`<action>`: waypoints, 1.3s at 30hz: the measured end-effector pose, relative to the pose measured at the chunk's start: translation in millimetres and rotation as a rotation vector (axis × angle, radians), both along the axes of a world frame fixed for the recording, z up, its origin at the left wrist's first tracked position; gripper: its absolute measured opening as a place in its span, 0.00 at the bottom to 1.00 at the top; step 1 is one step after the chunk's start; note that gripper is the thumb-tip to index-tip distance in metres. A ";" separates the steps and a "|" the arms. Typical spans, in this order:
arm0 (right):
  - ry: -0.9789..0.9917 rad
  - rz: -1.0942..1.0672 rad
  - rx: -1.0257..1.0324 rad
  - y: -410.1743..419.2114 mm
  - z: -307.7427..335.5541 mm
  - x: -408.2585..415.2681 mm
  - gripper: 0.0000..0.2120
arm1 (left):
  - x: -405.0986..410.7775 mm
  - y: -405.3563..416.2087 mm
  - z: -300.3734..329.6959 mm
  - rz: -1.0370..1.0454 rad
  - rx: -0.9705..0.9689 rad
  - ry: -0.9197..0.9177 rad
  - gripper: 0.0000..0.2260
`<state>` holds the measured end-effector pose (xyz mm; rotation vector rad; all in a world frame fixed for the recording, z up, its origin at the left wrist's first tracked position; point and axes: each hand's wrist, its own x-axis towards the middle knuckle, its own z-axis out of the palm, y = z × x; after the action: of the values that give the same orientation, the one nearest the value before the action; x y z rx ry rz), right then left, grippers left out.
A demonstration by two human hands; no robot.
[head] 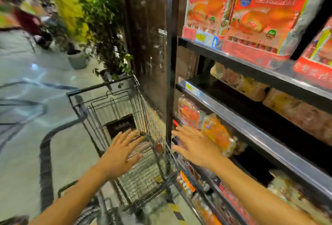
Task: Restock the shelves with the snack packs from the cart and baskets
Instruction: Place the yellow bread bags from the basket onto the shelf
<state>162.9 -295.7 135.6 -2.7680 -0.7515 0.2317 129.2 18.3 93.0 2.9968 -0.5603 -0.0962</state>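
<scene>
**Both hands empty between cart and shelves**

The shelves (251,131) fill the right side, several dark tiers running away from the camera. The top tier carries big red packs (265,21) standing upright; the tiers below hold paler and orange packs (218,133) lying flat, blurred by camera motion.

The cart (115,117), a wire trolley, stands just left of the shelf end. Its basket looks nearly bare: one dark pack (121,123) lies near the far end on the wire floor. No baskets can be made out.

The left hand (122,151) hovers over the cart with fingers spread and straight, holding nothing. The right hand (195,145) reaches toward the lower shelf, fingers likewise spread, close to the orange packs; whether it touches them I cannot tell.

These packs look like soft film bags of baked goods, so likely light, slippery and easy to crush. Best taken by the broad sides with a flat, gentle grip, or by the sealed top edge, not squeezed at the middle.
</scene>
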 end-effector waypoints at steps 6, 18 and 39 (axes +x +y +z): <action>0.216 0.250 -0.036 69.1 -51.3 -38.0 0.60 | -156.3 58.7 -28.8 0.312 0.025 0.194 0.39; 0.373 0.530 -0.149 186.7 -122.8 -135.9 0.32 | -358.9 147.5 -83.7 0.769 0.076 0.469 0.39; 0.614 0.299 -0.449 389.4 -253.3 -211.0 0.43 | -408.8 350.2 -243.5 0.769 -0.189 0.644 0.35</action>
<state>-48.0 93.7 -117.7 -2.6829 -1.0171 1.3815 -279.6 368.5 -150.4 2.5480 0.5946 -0.8304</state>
